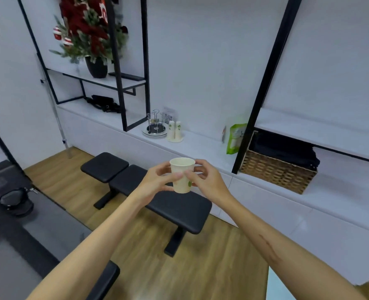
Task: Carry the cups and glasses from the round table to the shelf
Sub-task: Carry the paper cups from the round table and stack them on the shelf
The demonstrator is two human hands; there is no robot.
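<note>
Paper cup (182,174), white with a small green mark, is held upright in the air by both hands, above the black bench (149,187) and in front of the white shelf (200,144). The left hand (157,180) pinches its left side with thumb and fingers curled round the wall, and the right hand (203,178) pinches the right side in the same way. The cup looks empty inside, as far as the rim shows.

On the shelf, two stacks of upturned paper cups (174,131) stand just beside a metal rack on plates (155,126); a green bag (235,137) and a wicker basket (278,172) are further right.

The step in hand seems to be the carry toward the shelf. To do it well, I would keep the cup level and the pinch light, because thin paper walls dent easily. A free place on the shelf between the stacks and the green bag seems a good target; lower the cup flat before letting go. The round table is not in view.
</note>
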